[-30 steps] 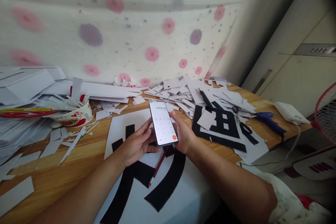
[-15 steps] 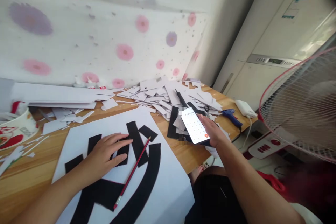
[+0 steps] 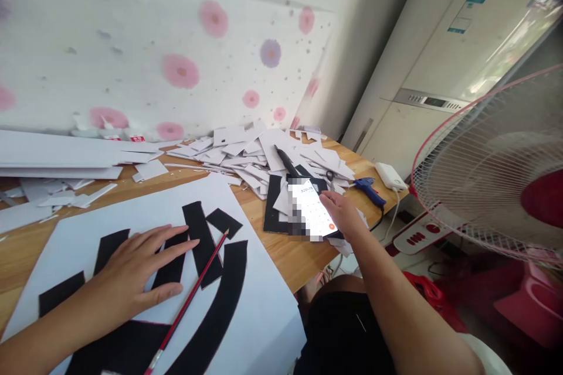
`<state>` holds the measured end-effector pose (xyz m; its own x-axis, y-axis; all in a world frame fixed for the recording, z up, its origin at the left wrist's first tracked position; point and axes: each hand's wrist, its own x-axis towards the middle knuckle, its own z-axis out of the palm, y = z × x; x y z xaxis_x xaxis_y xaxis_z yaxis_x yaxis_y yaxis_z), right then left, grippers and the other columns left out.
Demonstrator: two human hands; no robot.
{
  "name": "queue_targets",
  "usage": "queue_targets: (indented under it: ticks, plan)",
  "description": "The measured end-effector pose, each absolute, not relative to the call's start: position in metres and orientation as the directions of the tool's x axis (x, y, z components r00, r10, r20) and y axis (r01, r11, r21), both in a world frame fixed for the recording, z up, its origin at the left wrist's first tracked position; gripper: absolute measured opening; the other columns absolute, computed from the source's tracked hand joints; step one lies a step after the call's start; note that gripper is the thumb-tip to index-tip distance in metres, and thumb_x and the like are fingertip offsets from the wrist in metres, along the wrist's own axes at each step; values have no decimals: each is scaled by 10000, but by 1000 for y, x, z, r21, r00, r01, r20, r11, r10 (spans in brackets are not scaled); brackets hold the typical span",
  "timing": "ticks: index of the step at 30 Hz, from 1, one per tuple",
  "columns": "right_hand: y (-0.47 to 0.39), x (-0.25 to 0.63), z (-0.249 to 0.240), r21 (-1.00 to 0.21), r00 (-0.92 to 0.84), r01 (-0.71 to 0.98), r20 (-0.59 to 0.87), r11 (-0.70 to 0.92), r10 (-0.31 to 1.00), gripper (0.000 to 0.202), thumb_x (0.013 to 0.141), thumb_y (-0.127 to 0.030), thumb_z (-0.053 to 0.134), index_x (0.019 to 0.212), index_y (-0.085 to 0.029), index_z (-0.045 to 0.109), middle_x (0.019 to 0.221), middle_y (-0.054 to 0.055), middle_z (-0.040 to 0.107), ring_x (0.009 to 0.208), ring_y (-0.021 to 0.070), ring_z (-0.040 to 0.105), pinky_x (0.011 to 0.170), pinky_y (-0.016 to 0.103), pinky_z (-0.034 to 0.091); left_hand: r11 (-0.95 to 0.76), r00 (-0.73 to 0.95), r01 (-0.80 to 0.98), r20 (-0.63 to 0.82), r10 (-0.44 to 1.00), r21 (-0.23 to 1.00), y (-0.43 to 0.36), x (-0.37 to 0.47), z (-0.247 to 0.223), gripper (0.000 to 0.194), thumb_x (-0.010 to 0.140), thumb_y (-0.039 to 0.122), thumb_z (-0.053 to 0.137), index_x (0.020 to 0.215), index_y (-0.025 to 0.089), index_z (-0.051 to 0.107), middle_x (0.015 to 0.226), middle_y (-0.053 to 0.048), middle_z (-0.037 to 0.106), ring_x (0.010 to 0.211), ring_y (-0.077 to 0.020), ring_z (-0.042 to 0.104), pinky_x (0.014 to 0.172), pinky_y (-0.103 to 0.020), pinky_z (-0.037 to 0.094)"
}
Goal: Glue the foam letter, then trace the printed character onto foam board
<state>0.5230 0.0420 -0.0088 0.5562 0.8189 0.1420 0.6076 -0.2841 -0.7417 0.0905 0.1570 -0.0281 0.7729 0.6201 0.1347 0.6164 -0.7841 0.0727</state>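
My left hand [image 3: 136,272] lies flat with fingers spread on a large white sheet [image 3: 259,310] printed with thick black strokes. A red pencil [image 3: 187,303] lies on that sheet just right of this hand. My right hand [image 3: 345,214] grips a phone [image 3: 311,208] with a lit calculator screen, holding it low over the black-and-white sheet [image 3: 272,212] near the right end of the wooden table [image 3: 290,255].
A heap of white paper offcuts [image 3: 246,155] covers the back of the table, with a black marker [image 3: 287,160], scissors and a blue glue gun [image 3: 369,190]. A white charger [image 3: 389,176] sits at the corner. A pink standing fan [image 3: 497,170] stands close on the right.
My left hand left the phone and settled on the big sheet. My right hand carried the phone to the right and down toward the table. The view swung right.
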Motion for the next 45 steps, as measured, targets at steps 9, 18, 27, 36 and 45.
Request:
queue_targets:
  ticks: [9, 18, 27, 36, 45]
  plan:
    - [43, 530, -5, -760, 560, 639, 351, -122, 750, 337, 816, -389, 523, 1072, -205, 643, 1048, 96, 692, 987, 249, 623, 882, 398, 454, -763, 751, 626, 139, 645, 159, 147, 97, -19, 481, 806, 552, 559, 1279, 473, 512, 1410, -3, 482, 1297, -320, 400, 1062, -559, 268]
    - [52, 524, 0, -652, 376, 758, 441, 4, 815, 310, 808, -244, 485, 1088, -228, 617, 1165, 71, 651, 1088, 258, 574, 948, 440, 426, -768, 762, 628, 101, 640, 129, 153, 93, -24, 500, 814, 575, 536, 1303, 502, 466, 1440, 26, 446, 1323, -314, 367, 1065, -549, 271]
    - [33, 534, 9, -572, 12, 808, 254, 141, 967, 704, 579, -92, 535, 1259, -241, 429, 1497, 86, 333, 1377, 279, 294, 1108, 469, 254, -783, 770, 607, 145, 622, 133, 155, 93, -26, 500, 807, 546, 558, 1298, 485, 484, 1430, 19, 457, 1310, -306, 376, 1062, -508, 277]
    - [14, 538, 4, -452, -44, 889, 84, 77, 996, 808, 564, -102, 551, 1345, -245, 404, 1563, 92, 193, 1443, 298, 102, 1137, 518, 142, -782, 761, 606, 177, 624, 146, 152, 95, -27, 490, 804, 563, 542, 1284, 471, 510, 1421, 13, 467, 1298, -299, 386, 1054, -491, 284]
    - [22, 539, 3, -529, -5, 848, 60, 36, 998, 767, 566, -69, 508, 1311, -231, 421, 1569, 100, 166, 1441, 278, 126, 1129, 498, 180, -773, 743, 608, 214, 635, 182, 145, 99, -21, 458, 814, 546, 540, 1262, 448, 544, 1396, -12, 490, 1287, -308, 398, 1058, -524, 268]
